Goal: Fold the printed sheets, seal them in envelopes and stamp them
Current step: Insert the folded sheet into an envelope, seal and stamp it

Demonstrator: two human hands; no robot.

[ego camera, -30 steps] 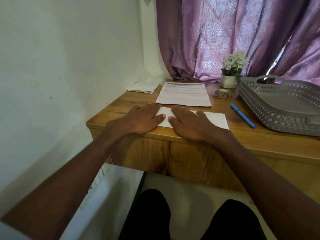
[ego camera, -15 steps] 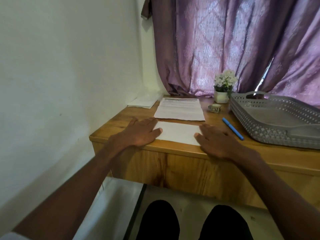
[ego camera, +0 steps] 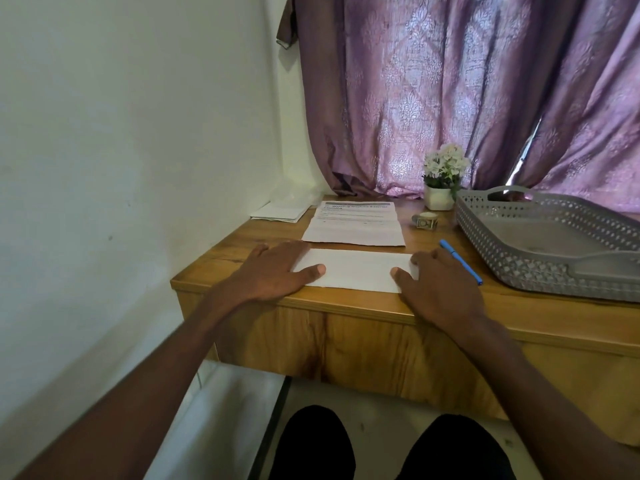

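One white printed sheet, folded into a long narrow strip (ego camera: 356, 270), lies flat near the front edge of the wooden desk (ego camera: 346, 304), and both hands are pressing it down: the left hand (ego camera: 273, 271) lies flat on its left end with fingers straight, and the right hand (ego camera: 438, 282) lies flat on its right end, fingers also straight, neither gripping anything. This looks like the creasing of the first sheet, so the task seems to be in its early part. Just beyond the strip lies an unfolded white printed sheet with a dark header band (ego camera: 355, 223), still to be folded. Further left, against the white wall, sits a small stack of white envelopes (ego camera: 280, 212), none of which appears filled or sealed (their flaps cannot be made out). A small squat stamp block (ego camera: 425, 221) stands to the right of the unfolded sheet, near the white flower pot (ego camera: 440, 194), and looks unused so far. A blue pen (ego camera: 460, 261) lies just right of the right hand, beside the grey perforated plastic tray (ego camera: 540, 265).
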